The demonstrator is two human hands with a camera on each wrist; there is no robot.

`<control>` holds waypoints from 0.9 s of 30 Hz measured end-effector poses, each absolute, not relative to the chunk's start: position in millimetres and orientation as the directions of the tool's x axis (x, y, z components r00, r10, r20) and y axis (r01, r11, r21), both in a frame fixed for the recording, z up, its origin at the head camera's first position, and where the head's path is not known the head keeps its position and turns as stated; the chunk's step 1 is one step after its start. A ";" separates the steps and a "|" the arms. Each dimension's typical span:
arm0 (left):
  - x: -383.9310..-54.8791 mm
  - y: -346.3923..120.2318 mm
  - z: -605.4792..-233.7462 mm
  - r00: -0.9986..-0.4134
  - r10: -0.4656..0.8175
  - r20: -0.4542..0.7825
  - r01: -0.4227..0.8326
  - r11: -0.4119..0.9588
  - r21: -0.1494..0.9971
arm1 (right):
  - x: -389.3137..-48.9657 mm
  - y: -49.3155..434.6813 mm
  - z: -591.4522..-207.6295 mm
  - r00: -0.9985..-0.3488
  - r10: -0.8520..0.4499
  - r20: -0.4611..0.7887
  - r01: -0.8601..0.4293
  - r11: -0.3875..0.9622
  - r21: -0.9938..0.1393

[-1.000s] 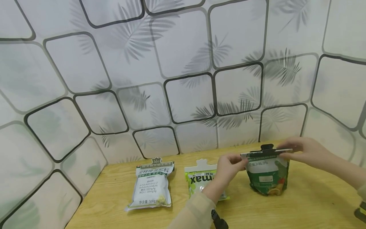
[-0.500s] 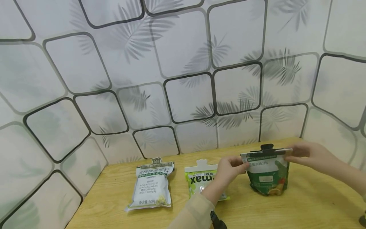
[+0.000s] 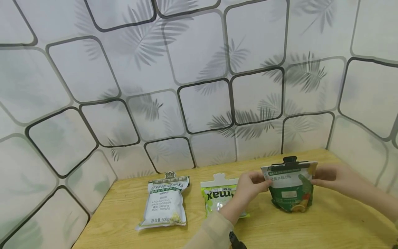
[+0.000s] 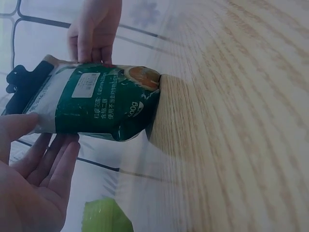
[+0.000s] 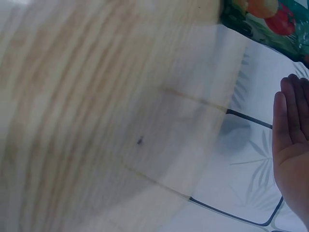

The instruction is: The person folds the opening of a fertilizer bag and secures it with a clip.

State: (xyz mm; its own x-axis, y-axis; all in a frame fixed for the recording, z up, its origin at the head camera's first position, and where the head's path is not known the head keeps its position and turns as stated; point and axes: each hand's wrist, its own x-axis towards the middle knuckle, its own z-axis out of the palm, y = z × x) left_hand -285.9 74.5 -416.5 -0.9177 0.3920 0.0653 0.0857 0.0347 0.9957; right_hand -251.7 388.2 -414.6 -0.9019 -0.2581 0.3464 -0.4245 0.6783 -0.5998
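Note:
A green and white fertilizer bag (image 3: 289, 188), a black clip (image 3: 290, 159) along its top edge, stands upright on the table at the right of the head view. My left hand (image 3: 251, 186) touches its left side, thumb at the front edge. In the left wrist view, that hand's fingers (image 4: 58, 164) extend toward the side edge. Against the opposite side is my right hand (image 3: 332, 177), thumb at the edge and the other fingers partly hidden behind. The right wrist view shows its fingers (image 5: 291, 108) straight, near the printed bag (image 5: 268, 19).
A white fertilizer bag (image 3: 164, 204) with a crown-topped clip (image 3: 170, 175) lies on the wooden table (image 3: 124, 204) at left. Between it and my left arm lies a lime-green bag (image 3: 214, 197) with a white clip (image 3: 219, 179), partly covered by that arm. A patterned wall covering (image 3: 205, 107) rises behind.
Both hands have slid from the top corners of the green and white bag down along its sides, the right one also slightly outward. The bag stays in place.

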 end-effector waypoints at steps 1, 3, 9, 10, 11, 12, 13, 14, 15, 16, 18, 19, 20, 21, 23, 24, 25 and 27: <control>-285.4 74.8 -416.7 -0.920 0.387 0.061 0.081 0.035 0.996 | -251.3 388.0 -415.7 -0.912 -0.254 0.322 -0.404 0.692 -0.598; -284.5 75.1 -417.0 -0.923 0.382 0.052 0.073 0.040 0.997 | -250.0 386.8 -417.3 -0.936 -0.232 0.264 -0.347 0.725 -0.595; -283.4 77.2 -418.2 -0.926 0.375 0.038 0.056 0.036 0.998 | -247.7 383.8 -422.8 -0.949 -0.194 0.248 -0.306 0.752 -0.584; -283.2 77.6 -418.7 -0.927 0.373 0.035 0.050 0.032 0.998 | -247.9 383.5 -423.9 -0.947 -0.193 0.255 -0.310 0.751 -0.584; -283.0 77.9 -419.2 -0.928 0.372 0.029 0.042 0.026 0.999 | -248.1 383.1 -424.8 -0.948 -0.188 0.257 -0.308 0.750 -0.586; -282.8 78.3 -419.5 -0.928 0.371 0.026 0.036 0.019 0.999 | -248.5 382.9 -425.7 -0.949 -0.185 0.257 -0.305 0.748 -0.589; -282.4 78.6 -419.6 -0.929 0.370 0.023 0.032 0.019 0.999 | -248.7 383.2 -426.0 -0.950 -0.183 0.255 -0.303 0.747 -0.592; -282.1 78.7 -419.8 -0.929 0.369 0.020 0.028 0.017 0.999 | -248.9 383.6 -426.1 -0.952 -0.180 0.249 -0.297 0.748 -0.594; -281.8 78.7 -419.9 -0.930 0.367 0.017 0.025 0.015 1.000 | -249.2 383.8 -426.3 -0.953 -0.179 0.245 -0.294 0.744 -0.600; -281.5 78.5 -419.9 -0.930 0.367 0.018 0.027 0.019 0.999 | -249.2 383.9 -426.2 -0.956 -0.175 0.235 -0.285 0.741 -0.608; -280.9 77.9 -419.5 -0.931 0.364 0.022 0.035 0.030 0.999 | -248.7 383.5 -425.7 -0.964 -0.169 0.207 -0.263 0.738 -0.622; -280.6 77.6 -419.3 -0.933 0.360 0.025 0.041 0.037 0.998 | -248.2 383.1 -425.4 -0.966 -0.167 0.196 -0.255 0.736 -0.627; -280.4 77.4 -419.2 -0.934 0.356 0.028 0.044 0.037 0.998 | -247.7 382.6 -425.0 -0.969 -0.162 0.184 -0.243 0.735 -0.632; -280.3 77.4 -419.2 -0.937 0.349 0.029 0.047 0.042 0.998 | -247.2 381.8 -424.6 -0.972 -0.158 0.172 -0.232 0.732 -0.640; -280.3 78.1 -419.6 -0.943 0.331 0.033 0.053 0.052 0.997 | -246.5 381.1 -423.2 -0.977 -0.148 0.153 -0.212 0.731 -0.648; -280.4 78.7 -419.9 -0.946 0.322 0.034 0.055 0.057 0.997 | -246.5 381.0 -422.6 -0.978 -0.147 0.150 -0.209 0.732 -0.649; -280.6 79.4 -420.2 -0.950 0.312 0.033 0.055 0.062 0.997 | -246.6 381.0 -421.8 -0.978 -0.147 0.147 -0.208 0.732 -0.649; -281.1 81.2 -421.0 -0.956 0.293 0.030 0.056 0.080 0.995 | -246.9 380.9 -421.1 -0.981 -0.139 0.138 -0.195 0.735 -0.649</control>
